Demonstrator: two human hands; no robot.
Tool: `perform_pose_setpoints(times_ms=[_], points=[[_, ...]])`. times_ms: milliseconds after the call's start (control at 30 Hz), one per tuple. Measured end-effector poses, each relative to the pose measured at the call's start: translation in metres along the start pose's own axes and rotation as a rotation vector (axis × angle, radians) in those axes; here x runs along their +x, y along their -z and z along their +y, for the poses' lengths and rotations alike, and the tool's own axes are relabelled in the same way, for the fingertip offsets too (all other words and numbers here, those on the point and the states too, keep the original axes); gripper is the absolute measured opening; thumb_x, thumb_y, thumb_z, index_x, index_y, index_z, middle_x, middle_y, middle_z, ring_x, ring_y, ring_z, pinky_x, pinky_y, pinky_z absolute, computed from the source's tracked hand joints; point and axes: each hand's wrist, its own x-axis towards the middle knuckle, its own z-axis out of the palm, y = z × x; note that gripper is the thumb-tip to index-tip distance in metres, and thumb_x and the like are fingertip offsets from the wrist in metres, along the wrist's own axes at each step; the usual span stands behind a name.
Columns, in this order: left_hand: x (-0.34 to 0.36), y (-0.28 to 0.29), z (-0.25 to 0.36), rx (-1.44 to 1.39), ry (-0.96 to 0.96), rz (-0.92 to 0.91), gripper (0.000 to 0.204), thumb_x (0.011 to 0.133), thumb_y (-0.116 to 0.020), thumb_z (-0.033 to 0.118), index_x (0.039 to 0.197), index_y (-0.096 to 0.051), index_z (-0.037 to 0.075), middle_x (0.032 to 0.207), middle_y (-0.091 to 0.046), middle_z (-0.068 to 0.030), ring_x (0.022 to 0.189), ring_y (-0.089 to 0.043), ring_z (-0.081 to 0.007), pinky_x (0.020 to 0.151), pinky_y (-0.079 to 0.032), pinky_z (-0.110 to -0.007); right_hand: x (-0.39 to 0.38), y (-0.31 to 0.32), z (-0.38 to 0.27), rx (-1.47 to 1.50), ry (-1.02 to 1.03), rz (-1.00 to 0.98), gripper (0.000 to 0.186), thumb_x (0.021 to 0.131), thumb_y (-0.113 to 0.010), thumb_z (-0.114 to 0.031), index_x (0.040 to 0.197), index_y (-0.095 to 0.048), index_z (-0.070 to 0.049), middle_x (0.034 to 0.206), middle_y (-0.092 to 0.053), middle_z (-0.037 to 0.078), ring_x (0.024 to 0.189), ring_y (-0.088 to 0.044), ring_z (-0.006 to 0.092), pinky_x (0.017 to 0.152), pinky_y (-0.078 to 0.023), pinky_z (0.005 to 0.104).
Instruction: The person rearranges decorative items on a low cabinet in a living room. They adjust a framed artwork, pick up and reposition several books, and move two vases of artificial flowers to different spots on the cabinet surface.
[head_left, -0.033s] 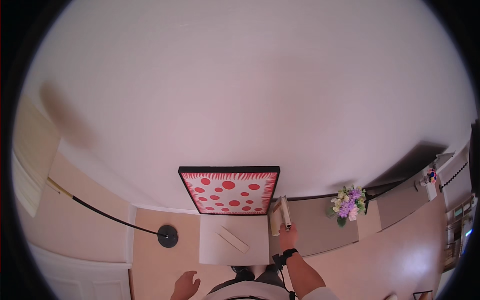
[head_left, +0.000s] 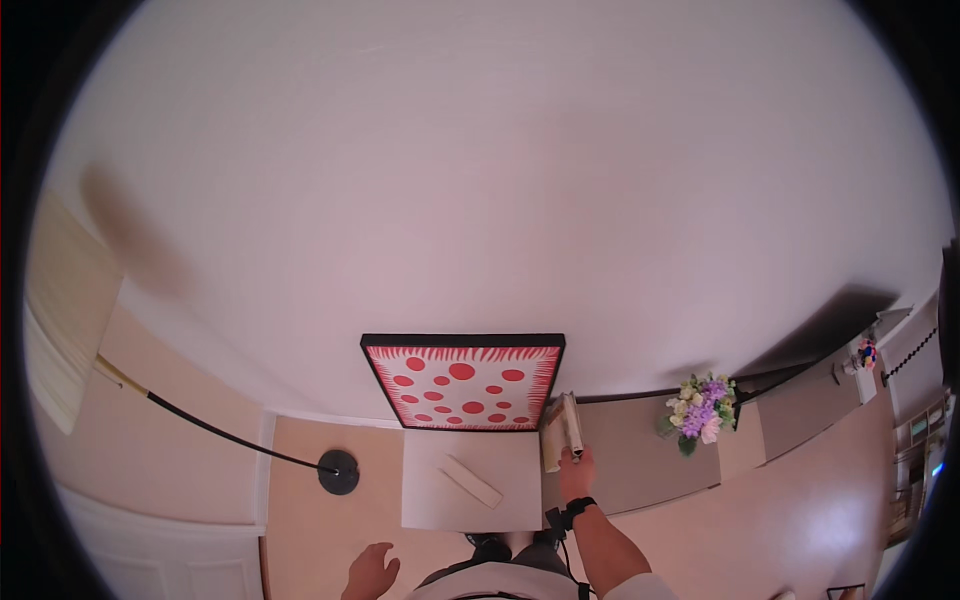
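Note:
My right hand (head_left: 576,476), its wrist wearing a black band with a cable, reaches forward to the low grey cabinet (head_left: 650,470). Its fingers close on the near end of an upright book (head_left: 572,425) with a pale spine. Another cream-coloured book (head_left: 552,448) stands against it on the left; the grip partly hides their near ends. Low on the left, my left hand (head_left: 371,572) hangs in the air, holding nothing, thumb apart from loosely bent fingers. Between the hands is a white table (head_left: 425,490) with a long pale strip (head_left: 472,483) lying slantwise on it.
A black-framed picture with red dots (head_left: 462,385) leans on the wall behind the white table. Right of the books stands a flower vase (head_left: 700,408). A floor lamp's round black base (head_left: 339,472) is on the left. A door (head_left: 170,560) is at lower left.
The whole view has shifted very slightly, so things sit a little farther right. Both hands keep their poses, the right one still at the book.

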Motion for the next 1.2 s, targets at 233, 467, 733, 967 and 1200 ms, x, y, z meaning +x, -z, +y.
perform_pose_setpoints(times_ms=[233,467,733,967,1200], points=[[-0.005,0.007,-0.016,-0.058,0.139,0.034,0.039,0.085,-0.063,0.029,0.117,-0.062,0.006,0.115,-0.064,-0.014,0.096,-0.065,-0.0288,0.084,-0.052,-0.038,0.011,-0.03,0.003,-0.004,0.043,-0.08,0.036,0.089,-0.061,-0.025,0.115,-0.055,0.0,0.098,-0.065,0.022,0.089,-0.064,0.0389,0.079,-0.05,0.0448],[-0.008,-0.008,-0.033,-0.005,0.12,0.063,0.038,0.086,-0.061,0.03,0.116,-0.062,0.006,0.116,-0.064,-0.0151,0.1,-0.064,-0.0308,0.087,-0.051,-0.039,0.021,-0.036,-0.03,-0.012,0.125,-0.119,0.037,0.089,-0.062,-0.026,0.112,-0.055,0.003,0.094,-0.066,0.021,0.087,-0.065,0.039,0.076,-0.05,0.045],[-0.006,-0.008,-0.025,-0.011,0.157,0.045,0.038,0.087,-0.06,0.03,0.117,-0.062,0.006,0.117,-0.064,-0.0151,0.105,-0.062,-0.0316,0.089,-0.05,-0.038,0.045,-0.04,-0.007,-0.06,0.122,-0.237,0.042,0.086,-0.066,-0.028,0.113,-0.056,0.003,0.095,-0.067,0.023,0.089,-0.065,0.0394,0.078,-0.05,0.0432],[-0.012,-0.009,-0.02,-0.003,0.212,-0.007,0.039,0.087,-0.06,0.03,0.118,-0.061,0.006,0.118,-0.064,-0.0151,0.107,-0.061,-0.0314,0.091,-0.049,-0.038,0.042,-0.043,-0.006,-0.094,0.093,-0.247,0.043,0.085,-0.066,-0.03,0.11,-0.058,0.005,0.096,-0.067,0.025,0.092,-0.065,0.0419,0.078,-0.05,0.0441],[-0.013,-0.012,-0.027,-0.009,0.197,0.012,0.039,0.087,-0.059,0.029,0.118,-0.062,0.006,0.117,-0.064,-0.0155,0.107,-0.061,-0.0318,0.092,-0.049,-0.038,0.039,-0.032,-0.004,-0.337,0.039,-0.219,0.046,0.083,-0.067,-0.034,0.107,-0.061,0.004,0.093,-0.067,0.027,0.091,-0.064,0.0451,0.077,-0.051,0.0478]])
